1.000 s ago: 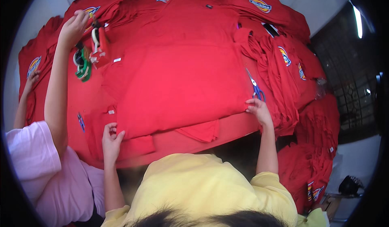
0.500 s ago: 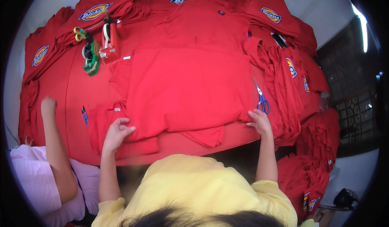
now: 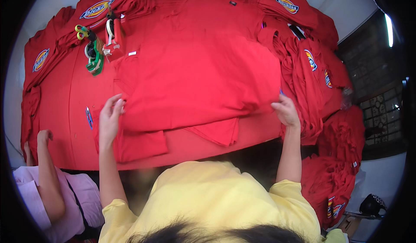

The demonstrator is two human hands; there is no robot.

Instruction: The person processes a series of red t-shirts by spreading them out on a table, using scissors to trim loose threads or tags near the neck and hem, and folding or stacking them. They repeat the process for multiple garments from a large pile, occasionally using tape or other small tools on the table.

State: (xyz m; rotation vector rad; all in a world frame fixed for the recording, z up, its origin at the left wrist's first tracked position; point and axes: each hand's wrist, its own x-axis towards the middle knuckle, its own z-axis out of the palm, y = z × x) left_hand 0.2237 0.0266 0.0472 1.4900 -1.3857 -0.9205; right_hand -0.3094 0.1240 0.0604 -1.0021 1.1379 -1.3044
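Note:
A red shirt (image 3: pixel 199 74) is spread before me, its near edge lifted and rippling and its right side bulging in a soft curve. At its left edge my left hand (image 3: pixel 111 117) is raised, thumb and fingers parted. My right hand (image 3: pixel 286 110) has its thumb and fingertips at the shirt's near right corner, where folds run toward it. Only a bit of blue handle from the scissors (image 3: pixel 281 92) shows beside that hand; the shirt hides the rest. Under the near edge lies more folded red cloth (image 3: pixel 143 146).
A green tape dispenser (image 3: pixel 94 61) and a red tape dispenser (image 3: pixel 114 37) stand far left, yellow-green scissors (image 3: pixel 81 32) by them. Blue thread snips (image 3: pixel 89 117) lie near my left hand. Red shirt piles (image 3: pixel 303 87) line the right. A person in pink (image 3: pixel 56 199) sits at left.
Both my hands have moved up and farther apart. The shirt has widened to both sides, covering most of the scissors. The person at left has lowered an arm.

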